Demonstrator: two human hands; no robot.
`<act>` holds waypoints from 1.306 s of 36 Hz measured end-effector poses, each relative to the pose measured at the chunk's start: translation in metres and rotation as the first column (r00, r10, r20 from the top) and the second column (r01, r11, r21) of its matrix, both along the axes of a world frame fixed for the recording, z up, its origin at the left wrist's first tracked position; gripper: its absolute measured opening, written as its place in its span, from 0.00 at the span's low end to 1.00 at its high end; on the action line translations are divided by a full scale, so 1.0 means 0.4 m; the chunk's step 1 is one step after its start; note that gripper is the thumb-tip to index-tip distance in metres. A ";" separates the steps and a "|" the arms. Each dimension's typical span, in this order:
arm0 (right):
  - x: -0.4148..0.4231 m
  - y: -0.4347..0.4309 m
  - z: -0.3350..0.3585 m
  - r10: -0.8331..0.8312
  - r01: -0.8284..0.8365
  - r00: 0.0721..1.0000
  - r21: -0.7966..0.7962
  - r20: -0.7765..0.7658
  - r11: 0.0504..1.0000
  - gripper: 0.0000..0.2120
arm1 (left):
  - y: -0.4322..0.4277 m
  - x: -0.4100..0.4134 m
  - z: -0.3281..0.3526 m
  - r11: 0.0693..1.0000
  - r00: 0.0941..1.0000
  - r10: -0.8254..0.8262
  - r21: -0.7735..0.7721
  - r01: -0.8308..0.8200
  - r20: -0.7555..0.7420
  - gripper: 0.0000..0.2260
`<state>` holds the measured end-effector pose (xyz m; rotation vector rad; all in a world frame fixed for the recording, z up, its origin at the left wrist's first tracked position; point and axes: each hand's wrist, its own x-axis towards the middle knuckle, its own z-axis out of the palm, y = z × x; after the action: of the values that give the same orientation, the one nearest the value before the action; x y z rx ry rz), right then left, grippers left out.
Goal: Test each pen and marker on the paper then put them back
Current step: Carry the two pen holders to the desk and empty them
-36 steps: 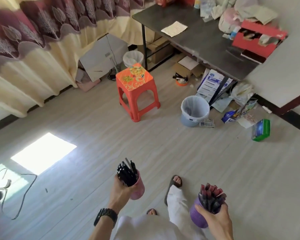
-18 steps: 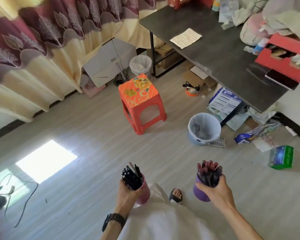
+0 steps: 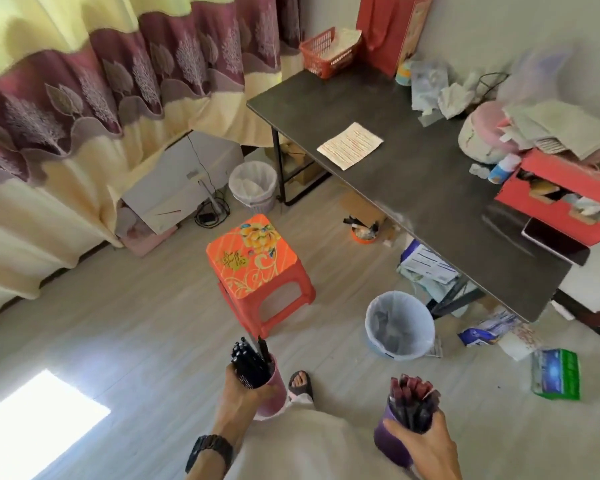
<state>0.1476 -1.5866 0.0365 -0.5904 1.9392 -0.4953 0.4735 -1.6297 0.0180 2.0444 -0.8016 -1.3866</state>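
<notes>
- Fingers point(image 3: 270, 389) on the left hand point(image 3: 241, 393) are wrapped round a pink cup point(image 3: 275, 396), so that one's got a proper grip. From my feed the cup is up in the air, just on the near side of the orange stool point(image 3: 253, 258).
- The pink cup is stuffed with black pens point(image 3: 248, 362), all standing up and leaning a bit left.
- The right hand point(image 3: 425, 443) is doing the same thing: its fingers point(image 3: 438, 419) are curled round a purple cup point(image 3: 386, 439) full of dark red markers point(image 3: 411, 396). It's nearer than the stool and off to its right.
- The paper point(image 3: 350, 145) is lying flat on the dark surface point(image 3: 413, 195), beyond the stool and to its right. Well apart from both cups.
- A lined bin point(image 3: 399, 325) sits on the floor right of the stool, between it and the surface's near end.
- A sandalled foot point(image 3: 300, 381) pokes out between the two cups, nearer than the stool.
- There's a black watch point(image 3: 210, 452) on the left wrist.
</notes>
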 end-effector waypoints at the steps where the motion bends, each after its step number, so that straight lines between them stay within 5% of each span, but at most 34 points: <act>1: 0.011 -0.026 0.005 0.011 -0.011 1.000 -0.011 0.017 1.000 0.44 | -0.050 0.013 0.005 1.000 0.999 -0.028 -0.012 0.028 0.015 0.34; 10: 0.019 -0.269 -0.006 -0.176 0.173 0.982 -0.049 -0.062 0.984 0.43 | -0.393 0.043 0.048 0.972 0.980 -0.183 -0.137 0.192 0.078 0.21; 15: 0.001 -0.401 -0.025 -0.217 0.216 0.975 -0.025 -0.049 0.976 0.40 | -0.494 0.019 0.021 0.982 0.985 -0.171 -0.077 0.173 0.037 0.28; 22: -0.051 -0.605 -0.044 -0.200 0.200 0.980 -0.047 -0.012 0.979 0.56 | -0.647 -0.052 -0.003 0.985 0.984 -0.172 -0.007 0.172 0.043 0.36; 27: -0.100 -0.786 -0.019 -0.104 0.100 0.994 -0.087 -0.035 0.991 0.48 | -0.801 -0.122 0.022 0.990 0.986 -0.137 -0.025 0.140 0.101 0.28; 34: -0.176 -1.008 0.046 -0.009 0.008 1.000 -0.146 -0.004 0.989 0.42 | -1.020 -0.214 0.089 0.989 0.982 -0.135 -0.038 0.141 0.135 0.34; 47: -0.229 -1.174 0.081 -0.260 0.275 0.961 -0.216 0.096 0.937 0.46 | -1.358 -0.429 0.247 0.888 0.906 -0.421 -0.181 0.422 0.047 0.36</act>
<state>0.0562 -2.0562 0.0687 -0.4472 1.9225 -0.9080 0.3019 -2.1727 0.1169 1.7938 -1.3903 -1.4592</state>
